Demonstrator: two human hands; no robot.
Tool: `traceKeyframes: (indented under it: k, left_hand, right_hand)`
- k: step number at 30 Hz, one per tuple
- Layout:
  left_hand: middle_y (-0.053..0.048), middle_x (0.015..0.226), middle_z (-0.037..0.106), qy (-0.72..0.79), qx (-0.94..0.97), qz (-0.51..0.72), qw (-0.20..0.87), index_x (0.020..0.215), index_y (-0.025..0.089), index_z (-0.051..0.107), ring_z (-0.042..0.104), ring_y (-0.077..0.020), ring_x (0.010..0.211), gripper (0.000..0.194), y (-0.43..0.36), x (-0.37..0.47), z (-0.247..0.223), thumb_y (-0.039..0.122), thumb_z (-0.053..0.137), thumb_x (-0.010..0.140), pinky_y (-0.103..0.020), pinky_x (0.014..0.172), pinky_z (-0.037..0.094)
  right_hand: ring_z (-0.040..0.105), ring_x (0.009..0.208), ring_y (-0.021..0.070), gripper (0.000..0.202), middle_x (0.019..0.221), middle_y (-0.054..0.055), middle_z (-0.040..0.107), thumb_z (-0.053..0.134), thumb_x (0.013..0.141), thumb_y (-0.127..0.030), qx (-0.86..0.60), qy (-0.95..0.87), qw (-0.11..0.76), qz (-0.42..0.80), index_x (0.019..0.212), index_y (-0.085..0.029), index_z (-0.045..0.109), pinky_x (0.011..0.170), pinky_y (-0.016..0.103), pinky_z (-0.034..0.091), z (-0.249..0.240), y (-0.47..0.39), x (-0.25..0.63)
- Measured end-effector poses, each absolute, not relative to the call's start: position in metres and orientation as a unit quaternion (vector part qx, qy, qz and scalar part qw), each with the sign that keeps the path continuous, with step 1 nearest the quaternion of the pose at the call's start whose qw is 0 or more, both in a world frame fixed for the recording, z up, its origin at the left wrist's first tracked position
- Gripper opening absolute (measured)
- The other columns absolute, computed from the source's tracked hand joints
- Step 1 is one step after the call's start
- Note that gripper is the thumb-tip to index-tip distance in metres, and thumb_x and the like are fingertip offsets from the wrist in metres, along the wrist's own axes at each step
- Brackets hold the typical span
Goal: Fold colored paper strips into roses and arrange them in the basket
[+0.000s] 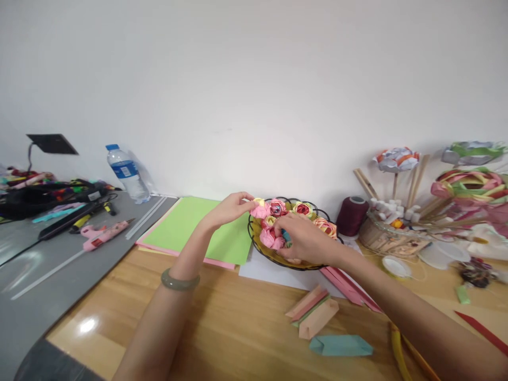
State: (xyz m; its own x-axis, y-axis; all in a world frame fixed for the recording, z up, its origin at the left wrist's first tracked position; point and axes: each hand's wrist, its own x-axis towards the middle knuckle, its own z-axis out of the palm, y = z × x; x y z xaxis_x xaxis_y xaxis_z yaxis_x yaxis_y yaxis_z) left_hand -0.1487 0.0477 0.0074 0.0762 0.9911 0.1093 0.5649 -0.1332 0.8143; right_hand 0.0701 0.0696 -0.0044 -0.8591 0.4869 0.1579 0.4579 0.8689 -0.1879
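A round wire-rimmed basket (273, 257) near the wall holds several folded paper flowers in pink, yellow and peach. My right hand (307, 235) reaches down into it, fingers curled round a blue-green paper flower (286, 236) that they partly hide. At the basket's left side is my left hand (234, 207), its fingers stretched out and their tips against a pink and yellow paper flower (260, 209). A pink-and-blue paper rose (277, 206) lies beside that one. Farther right in the basket are a yellow-red rose (303, 209) and a peach rose (326, 227).
Green paper sheets (190, 225) lie left of the basket. Folded paper strips (317, 317) and a blue folded piece (341, 345) are in front. A maroon thread spool (352, 217) and a container (392, 241) stand right; a glue gun (105, 235) and water bottle (127, 173) are left.
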Motion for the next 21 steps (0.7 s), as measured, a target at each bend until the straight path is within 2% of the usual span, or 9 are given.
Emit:
traceKeyframes:
  k: [5,10,16,21]
  left_hand:
    - [-0.007,0.088,0.065,0.567,0.696,0.304,0.319,0.099,0.013,0.056,0.059,-0.0198,0.084,0.042,0.045,-0.148,0.009,0.048,0.050,0.077,-0.031,0.075,0.044]
    - [-0.008,0.108,0.062,0.533,0.754,0.226,0.310,0.103,0.015,0.055,0.057,-0.0194,0.099,0.039,0.044,-0.147,0.006,0.044,0.049,0.078,-0.029,0.083,0.043]
    - [-0.007,0.111,0.062,0.531,0.776,0.181,0.288,0.104,0.016,0.056,0.056,-0.0186,0.100,0.033,0.044,-0.148,0.004,0.036,0.051,0.078,-0.028,0.084,0.043]
    - [-0.005,0.112,0.062,0.527,0.796,0.152,0.254,0.103,0.018,0.059,0.055,-0.0189,0.102,0.031,0.044,-0.141,0.007,0.034,0.053,0.078,-0.030,0.091,0.039]
  right_hand:
    - [0.050,0.078,0.0193,0.015,0.081,0.004,0.060,0.061,0.068,-0.024,-0.233,-0.966,0.090,0.062,0.079,-0.018,0.054,0.072,0.031,0.034,-0.007,0.070,0.075]
    - [0.050,0.079,0.0183,0.009,0.083,0.005,0.059,0.060,0.069,-0.020,-0.212,-0.974,0.071,0.045,0.076,-0.018,0.054,0.068,0.028,0.034,-0.001,0.067,0.076]
    - [0.052,0.069,0.0160,0.010,0.085,0.005,0.057,0.057,0.073,-0.019,-0.218,-0.975,0.032,0.016,0.082,-0.016,0.055,0.056,0.026,0.031,0.003,0.060,0.080]
    - [0.056,0.070,0.0165,0.011,0.091,0.005,0.059,0.056,0.075,-0.019,-0.238,-0.971,0.012,0.007,0.086,-0.017,0.055,0.052,0.025,0.028,0.004,0.055,0.082]
